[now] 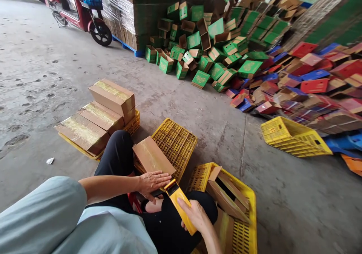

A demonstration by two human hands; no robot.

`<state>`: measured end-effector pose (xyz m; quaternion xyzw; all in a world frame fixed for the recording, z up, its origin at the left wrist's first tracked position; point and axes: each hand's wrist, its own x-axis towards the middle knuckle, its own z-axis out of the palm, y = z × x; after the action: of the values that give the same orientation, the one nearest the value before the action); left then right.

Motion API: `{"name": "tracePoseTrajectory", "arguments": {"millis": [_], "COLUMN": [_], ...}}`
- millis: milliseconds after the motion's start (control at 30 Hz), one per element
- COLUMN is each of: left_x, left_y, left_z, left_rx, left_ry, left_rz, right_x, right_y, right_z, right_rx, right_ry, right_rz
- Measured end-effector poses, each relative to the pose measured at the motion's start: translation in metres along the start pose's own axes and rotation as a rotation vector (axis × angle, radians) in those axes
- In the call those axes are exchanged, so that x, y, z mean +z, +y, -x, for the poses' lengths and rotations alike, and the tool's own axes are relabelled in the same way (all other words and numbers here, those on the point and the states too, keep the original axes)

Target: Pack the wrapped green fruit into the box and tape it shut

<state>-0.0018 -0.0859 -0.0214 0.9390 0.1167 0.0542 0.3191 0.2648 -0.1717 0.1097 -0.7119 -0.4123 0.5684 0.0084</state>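
Note:
My left hand point(154, 182) lies flat with its fingers stretched out along the near edge of a taped cardboard box point(152, 152). That box rests on an upturned yellow plastic crate point(177, 139) in front of my knees. In my right hand point(195, 214) is a long yellow hand-held tool point(181, 205); its exact kind is unclear. Its front end, with a dark opening, is close to my left fingertips and the box's near corner. To my right, a yellow crate point(253, 208) holds an open cardboard box point(226, 193) and a taped one partly hidden by my arm.
Several taped boxes point(98, 116) are stacked on a yellow crate at left. Another yellow crate point(294, 137) lies tipped at right. Behind are heaps of green cartons point(200, 78) and red and blue cartons point(313, 86), a wrapped pallet point(121, 12) and a red scooter point(82, 14).

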Motion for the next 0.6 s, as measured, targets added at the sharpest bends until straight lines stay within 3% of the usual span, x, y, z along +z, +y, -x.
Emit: {"name": "tracePoseTrajectory", "arguments": {"millis": [233,467,600], "left_x": [0.003,0.007,0.009], "left_y": [0.000,-0.005,-0.002], "left_z": [0.001,0.001,0.001], "left_rx": [-0.005,0.000,-0.008], "left_ry": [0.032,0.024,0.043], "left_rz": [-0.012,-0.025,-0.062], "right_x": [-0.008,-0.008,-0.009], "right_y": [-0.005,0.013,0.011], "right_z": [-0.010,0.010,0.007], "right_rx": [-0.003,0.016,0.018], "right_ry": [-0.051,-0.045,-0.030], "right_rz": [-0.013,-0.017,0.080]}}
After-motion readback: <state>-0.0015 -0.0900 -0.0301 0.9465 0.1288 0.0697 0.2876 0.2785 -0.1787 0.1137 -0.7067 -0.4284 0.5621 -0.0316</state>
